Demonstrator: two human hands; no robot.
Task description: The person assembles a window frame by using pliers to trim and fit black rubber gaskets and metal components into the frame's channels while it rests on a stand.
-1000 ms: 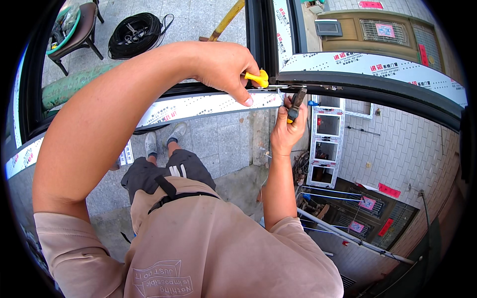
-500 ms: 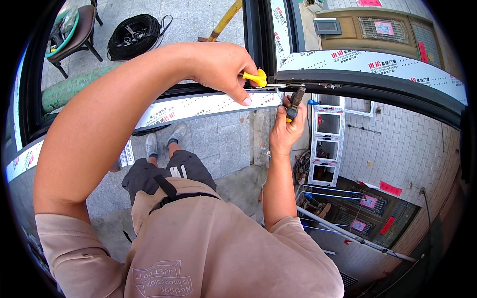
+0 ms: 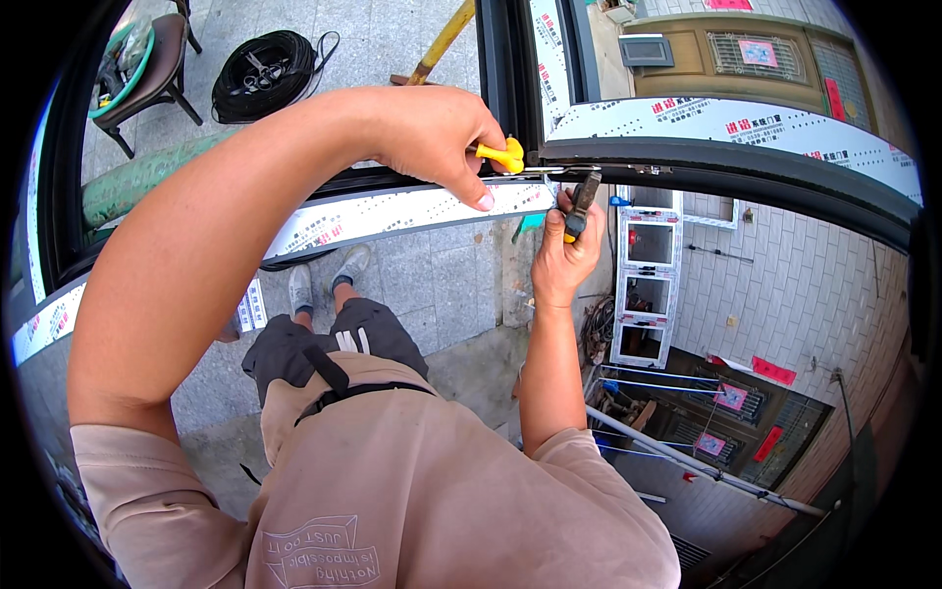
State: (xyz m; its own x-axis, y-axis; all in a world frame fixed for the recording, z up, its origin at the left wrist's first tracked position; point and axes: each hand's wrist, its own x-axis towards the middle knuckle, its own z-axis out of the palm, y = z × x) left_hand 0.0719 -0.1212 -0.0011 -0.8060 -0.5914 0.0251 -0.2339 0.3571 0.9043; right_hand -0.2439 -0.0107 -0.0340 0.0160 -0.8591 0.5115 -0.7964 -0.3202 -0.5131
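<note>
My left hand reaches across to the black window frame, its fingers closed on a yellow rounded plastic piece. Just right of that piece, a thin metal hinge arm runs along the frame's lower edge. My right hand, below the frame, is wrapped round a short hand tool with a dark metal head and a black and yellow grip. The tool's head points up against the metal arm, though I cannot tell whether they touch. My left thumb rests near the white printed protective film.
A coil of black cord with scissors on it lies on the paving, beside a chair holding a green basin. A yellow-handled tool lies beyond my hand. White-wrapped frames stand at the right.
Both hands and their tools stay almost in place. A small teal thing now shows below the film-covered bar, left of my right hand.
</note>
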